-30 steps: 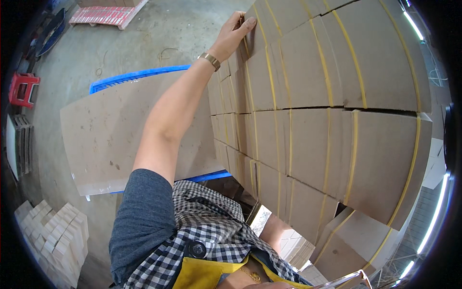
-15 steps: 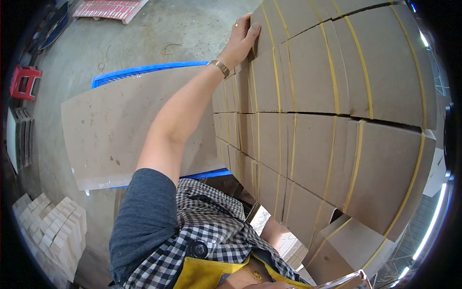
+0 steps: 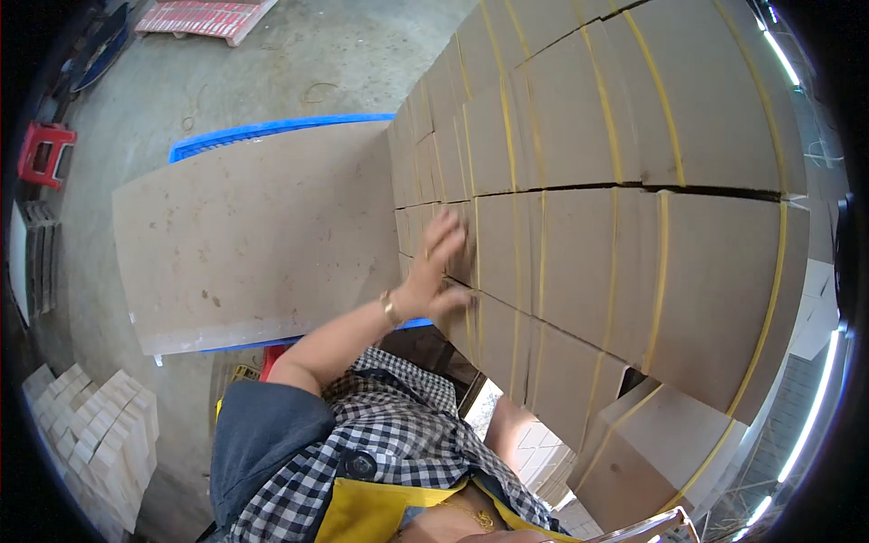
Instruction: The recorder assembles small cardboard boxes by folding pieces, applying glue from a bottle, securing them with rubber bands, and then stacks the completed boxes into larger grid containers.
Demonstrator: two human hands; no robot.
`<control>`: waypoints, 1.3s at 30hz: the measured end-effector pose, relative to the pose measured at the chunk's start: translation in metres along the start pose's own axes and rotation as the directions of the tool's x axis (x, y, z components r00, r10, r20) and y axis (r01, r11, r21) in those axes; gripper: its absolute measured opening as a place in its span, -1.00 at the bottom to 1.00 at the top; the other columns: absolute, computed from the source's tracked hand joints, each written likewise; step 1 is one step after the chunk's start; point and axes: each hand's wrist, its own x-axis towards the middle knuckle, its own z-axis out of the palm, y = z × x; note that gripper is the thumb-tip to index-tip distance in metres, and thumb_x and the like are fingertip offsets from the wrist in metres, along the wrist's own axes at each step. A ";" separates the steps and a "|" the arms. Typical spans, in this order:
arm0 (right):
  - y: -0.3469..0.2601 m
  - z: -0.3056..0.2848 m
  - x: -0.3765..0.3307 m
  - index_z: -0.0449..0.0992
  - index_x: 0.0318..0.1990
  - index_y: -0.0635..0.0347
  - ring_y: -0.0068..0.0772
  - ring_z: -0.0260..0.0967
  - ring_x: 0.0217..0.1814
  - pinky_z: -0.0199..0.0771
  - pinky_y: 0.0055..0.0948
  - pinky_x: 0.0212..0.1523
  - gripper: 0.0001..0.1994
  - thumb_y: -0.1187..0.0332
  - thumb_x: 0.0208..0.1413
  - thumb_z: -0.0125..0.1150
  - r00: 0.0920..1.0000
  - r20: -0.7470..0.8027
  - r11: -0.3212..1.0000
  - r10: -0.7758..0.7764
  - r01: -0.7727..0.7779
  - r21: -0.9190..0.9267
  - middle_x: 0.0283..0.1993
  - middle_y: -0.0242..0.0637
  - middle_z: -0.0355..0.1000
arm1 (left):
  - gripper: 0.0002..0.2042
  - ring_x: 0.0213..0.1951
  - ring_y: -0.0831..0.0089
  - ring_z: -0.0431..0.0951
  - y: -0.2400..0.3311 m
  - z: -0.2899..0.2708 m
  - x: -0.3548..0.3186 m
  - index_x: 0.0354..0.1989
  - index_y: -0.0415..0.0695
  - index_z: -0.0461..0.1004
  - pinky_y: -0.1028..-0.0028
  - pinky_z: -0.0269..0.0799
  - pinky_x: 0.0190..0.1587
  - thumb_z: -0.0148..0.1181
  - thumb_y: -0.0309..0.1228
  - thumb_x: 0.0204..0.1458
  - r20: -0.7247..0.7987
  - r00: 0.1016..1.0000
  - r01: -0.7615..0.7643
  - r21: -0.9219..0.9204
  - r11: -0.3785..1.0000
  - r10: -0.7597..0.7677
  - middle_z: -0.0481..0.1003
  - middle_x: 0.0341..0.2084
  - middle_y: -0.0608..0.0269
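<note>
Brown cardboard boxes (image 3: 579,109) bound with yellow straps stand stacked in rows on the right. My left hand (image 3: 436,276) is open, slightly blurred, its fingers spread at the left-hand face of a lower row of boxes (image 3: 507,253). I cannot tell whether the fingertips touch the cardboard. Nothing shows in its grasp. Of my right side only a bit of bare arm (image 3: 511,430) appears behind the stack's near edge; the hand itself is hidden.
A large stained cardboard sheet (image 3: 244,235) lies over a blue pallet (image 3: 272,128) left of the boxes. Pale blocks (image 3: 100,434) are stacked at lower left. A red stool (image 3: 45,152) and a pallet with red-and-white covering (image 3: 204,20) stand farther off.
My left hand has left the far edge of an upper box and come back toward me, down to a lower row. The arm is now more bent.
</note>
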 end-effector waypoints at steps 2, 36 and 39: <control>0.006 0.007 -0.011 0.45 -0.11 0.35 -0.11 0.38 -0.19 0.37 -0.24 -0.16 -0.61 0.16 0.07 0.19 1.000 0.022 1.000 0.021 -0.021 -0.005 -0.18 -0.04 0.45 | -0.04 0.34 -0.10 -0.13 0.023 0.003 -0.031 0.32 -0.24 -0.05 0.03 -0.14 0.31 0.22 0.15 -0.13 0.146 0.988 0.070 -0.084 0.994 -0.058 -0.08 0.32 -0.12; -0.043 0.065 0.000 0.46 -0.09 0.43 -0.16 0.39 -0.09 0.35 -0.28 -0.01 -0.55 0.28 -0.07 0.40 1.000 -0.012 0.974 0.001 -0.003 -0.228 -0.09 -0.03 0.46 | -0.40 0.30 0.19 0.05 -0.126 -0.081 0.236 0.22 -0.32 0.14 0.35 -0.07 0.31 -0.14 -0.04 0.21 -0.210 0.935 0.270 -0.101 0.958 -0.286 0.15 0.23 -0.06; -0.043 0.070 0.001 0.47 -0.11 0.45 -0.16 0.40 -0.08 0.35 -0.30 -0.02 -0.54 0.24 -0.06 0.39 0.998 -0.047 0.996 0.029 -0.033 -0.079 -0.08 -0.04 0.46 | -0.42 0.11 0.37 0.29 -0.124 -0.058 0.250 0.11 -0.30 0.32 0.46 0.13 0.18 -0.11 0.02 0.19 -0.049 0.897 0.408 -0.291 0.865 -0.440 0.38 0.04 0.10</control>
